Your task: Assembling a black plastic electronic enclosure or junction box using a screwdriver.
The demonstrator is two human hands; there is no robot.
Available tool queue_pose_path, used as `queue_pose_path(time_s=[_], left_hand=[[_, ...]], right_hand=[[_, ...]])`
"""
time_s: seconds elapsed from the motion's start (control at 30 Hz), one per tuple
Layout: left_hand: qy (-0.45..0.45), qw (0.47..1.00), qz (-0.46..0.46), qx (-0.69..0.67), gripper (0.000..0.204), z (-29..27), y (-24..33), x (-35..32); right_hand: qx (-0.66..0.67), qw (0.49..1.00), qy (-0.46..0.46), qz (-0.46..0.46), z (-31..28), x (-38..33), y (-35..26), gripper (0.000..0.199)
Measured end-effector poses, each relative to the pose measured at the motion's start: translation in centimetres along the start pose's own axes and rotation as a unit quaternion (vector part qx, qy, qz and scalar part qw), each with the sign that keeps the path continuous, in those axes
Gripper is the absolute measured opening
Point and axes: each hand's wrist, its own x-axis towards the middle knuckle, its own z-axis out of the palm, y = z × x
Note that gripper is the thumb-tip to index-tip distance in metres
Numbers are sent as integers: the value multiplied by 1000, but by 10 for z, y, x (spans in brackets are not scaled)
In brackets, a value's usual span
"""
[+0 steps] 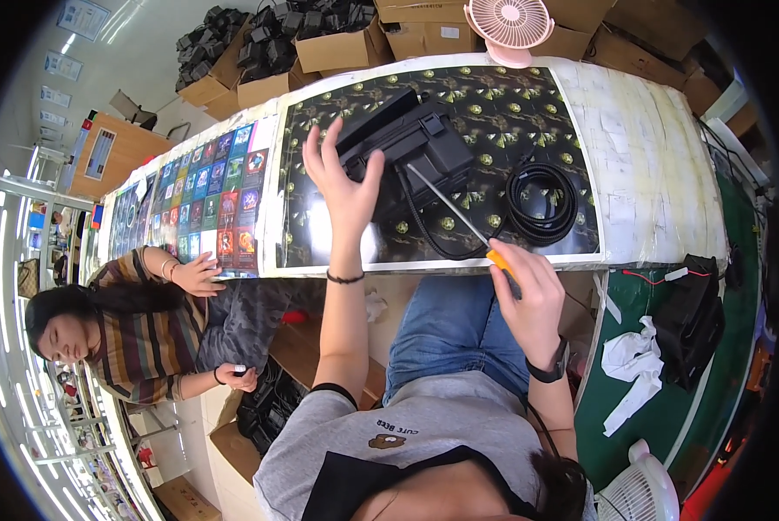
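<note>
A black plastic device point(446, 148) with a box-shaped body and a long flat panel point(379, 123) lies tilted on the dark patterned mat. My left hand point(346, 182) is at its left side, fingers spread and thumb raised; whether the fingertips touch the casing I cannot tell. In my right hand point(530, 293), near the table's front edge, is a screwdriver point(448, 205) gripped by its orange handle. Its metal shaft slants up and left, with the tip at the device's near side. From the device a black cable point(420, 221) runs to a coil point(541, 207) on the right.
Left of me a seated person rests one hand point(197, 276) on the table edge beside a sheet of colourful cards point(207, 204). A pink fan point(509, 30) stands at the far edge. Cardboard boxes point(342, 50) of black devices are beyond. White cloth point(633, 360) lies on the green surface at right.
</note>
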Motion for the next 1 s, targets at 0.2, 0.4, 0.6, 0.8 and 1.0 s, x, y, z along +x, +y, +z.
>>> queue_pose_path(time_s=[0.2, 0.4, 0.6, 0.8, 1.0], left_hand=[[-36, 982, -116, -146, 70, -4, 11, -31], [-34, 970, -151, -189, 69, -2, 14, -36], [-35, 968, -148, -199, 69, -4, 10, -36], [-38, 960, -146, -234, 68, -4, 5, -37], [-23, 951, -145, -271, 67, -3, 0, -39]], right_hand=[[-59, 998, 13, -35, 15, 3, -11, 36], [-101, 995, 7, -23, 20, -3, -22, 35], [-43, 999, -26, 20, 24, -7, -30, 40], [-125, 991, -41, -10, 21, -5, -30, 42], [-112, 993, -43, 2, 20, -6, -26, 42]])
